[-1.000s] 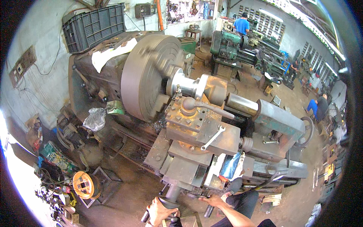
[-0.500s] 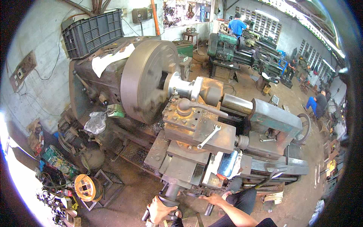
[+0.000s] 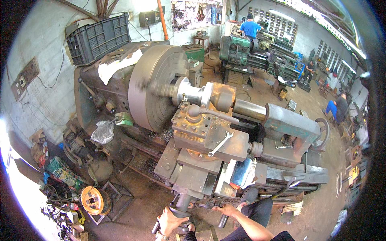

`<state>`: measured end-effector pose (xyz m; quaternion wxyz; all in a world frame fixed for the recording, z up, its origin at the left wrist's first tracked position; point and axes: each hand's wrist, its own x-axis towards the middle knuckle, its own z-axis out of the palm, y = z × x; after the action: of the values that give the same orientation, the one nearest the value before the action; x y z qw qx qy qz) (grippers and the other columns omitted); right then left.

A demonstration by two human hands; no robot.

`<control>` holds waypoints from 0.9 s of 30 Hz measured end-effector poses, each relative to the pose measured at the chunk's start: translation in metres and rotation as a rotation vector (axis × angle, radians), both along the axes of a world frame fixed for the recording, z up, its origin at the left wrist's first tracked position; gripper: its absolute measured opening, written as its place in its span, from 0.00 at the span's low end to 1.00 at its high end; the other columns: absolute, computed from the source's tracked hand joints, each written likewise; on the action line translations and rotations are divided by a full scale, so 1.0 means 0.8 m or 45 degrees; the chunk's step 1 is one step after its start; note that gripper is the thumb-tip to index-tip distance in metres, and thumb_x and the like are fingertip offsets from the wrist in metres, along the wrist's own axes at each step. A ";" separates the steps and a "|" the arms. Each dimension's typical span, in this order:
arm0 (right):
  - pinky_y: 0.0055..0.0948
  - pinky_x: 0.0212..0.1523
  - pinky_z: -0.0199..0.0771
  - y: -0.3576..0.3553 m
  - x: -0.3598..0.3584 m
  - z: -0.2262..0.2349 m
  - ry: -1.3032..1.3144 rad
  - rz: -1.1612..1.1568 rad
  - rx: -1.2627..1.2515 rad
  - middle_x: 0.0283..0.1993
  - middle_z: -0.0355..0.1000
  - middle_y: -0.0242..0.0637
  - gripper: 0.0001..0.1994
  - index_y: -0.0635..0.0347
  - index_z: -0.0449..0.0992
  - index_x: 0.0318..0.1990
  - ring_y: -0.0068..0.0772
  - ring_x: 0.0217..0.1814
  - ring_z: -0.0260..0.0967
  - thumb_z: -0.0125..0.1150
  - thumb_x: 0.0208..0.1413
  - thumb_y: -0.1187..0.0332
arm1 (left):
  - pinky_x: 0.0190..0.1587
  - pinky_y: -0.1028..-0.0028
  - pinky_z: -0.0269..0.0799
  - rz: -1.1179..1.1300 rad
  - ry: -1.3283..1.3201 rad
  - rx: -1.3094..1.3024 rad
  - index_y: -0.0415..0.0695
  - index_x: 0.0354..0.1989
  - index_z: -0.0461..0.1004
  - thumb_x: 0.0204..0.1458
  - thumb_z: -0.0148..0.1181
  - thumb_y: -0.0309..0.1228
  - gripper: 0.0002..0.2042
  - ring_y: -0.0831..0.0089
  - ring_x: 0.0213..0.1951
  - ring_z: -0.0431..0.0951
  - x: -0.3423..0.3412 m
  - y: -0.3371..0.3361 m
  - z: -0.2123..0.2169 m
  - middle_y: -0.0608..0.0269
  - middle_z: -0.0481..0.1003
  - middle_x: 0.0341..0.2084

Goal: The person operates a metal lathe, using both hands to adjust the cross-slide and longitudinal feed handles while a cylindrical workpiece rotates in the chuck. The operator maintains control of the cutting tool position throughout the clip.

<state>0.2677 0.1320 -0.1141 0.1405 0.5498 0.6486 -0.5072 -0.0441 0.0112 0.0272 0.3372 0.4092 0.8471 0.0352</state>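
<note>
the left hand (image 3: 169,223) is curled around the rim of a dark handwheel (image 3: 179,212), which sits at the near end of the lathe's cross slide (image 3: 189,176). the right hand (image 3: 227,211) is beside a dark handle (image 3: 222,221); whether its fingers grip anything i cannot tell. farther out, a wrench (image 3: 220,145) lies beside the tool post (image 3: 191,125), and beyond it a shiny metal workpiece (image 3: 191,92) meets the large chuck (image 3: 149,88).

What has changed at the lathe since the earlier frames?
The big chuck, motion-blurred, has turned; I can't tell which way. Nothing was visibly grasped or released: the left hand stays on the handwheel, the right hand by the small handle. The wrench stays on the slide block.
</note>
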 end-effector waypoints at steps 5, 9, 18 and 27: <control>0.45 0.57 0.72 0.002 -0.021 -0.038 -0.362 0.121 0.054 0.48 0.78 0.59 0.47 0.56 0.83 0.48 0.56 0.58 0.74 0.48 0.47 0.18 | 0.63 0.52 0.65 0.046 -0.039 0.008 0.32 0.57 0.65 0.25 0.78 0.63 0.55 0.51 0.57 0.76 0.001 0.001 0.000 0.43 0.74 0.53; 0.44 0.58 0.73 -0.001 -0.013 -0.044 -0.243 0.015 0.052 0.51 0.77 0.60 0.48 0.60 0.81 0.50 0.58 0.58 0.74 0.50 0.46 0.19 | 0.62 0.53 0.65 0.003 -0.011 0.000 0.33 0.56 0.65 0.25 0.78 0.64 0.55 0.51 0.57 0.76 0.000 -0.001 -0.001 0.45 0.75 0.52; 0.44 0.44 0.77 -0.001 0.008 -0.015 -0.079 -0.042 0.020 0.26 0.78 0.43 0.44 0.62 0.82 0.30 0.46 0.37 0.80 0.55 0.43 0.20 | 0.62 0.53 0.67 0.017 -0.036 0.027 0.31 0.58 0.64 0.26 0.77 0.64 0.56 0.48 0.57 0.76 0.000 -0.001 0.004 0.41 0.74 0.53; 0.40 0.41 0.77 -0.003 0.015 -0.051 -0.041 0.053 0.059 0.24 0.77 0.37 0.42 0.57 0.82 0.32 0.38 0.34 0.80 0.56 0.43 0.20 | 0.56 0.59 0.74 -0.187 -0.317 0.001 0.23 0.56 0.62 0.28 0.75 0.68 0.60 0.46 0.53 0.78 -0.038 0.006 0.007 0.34 0.76 0.49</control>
<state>0.2801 0.1297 -0.1547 0.1487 0.5473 0.6692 -0.4801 -0.0748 0.0157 0.0331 0.4413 0.4627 0.7665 0.0611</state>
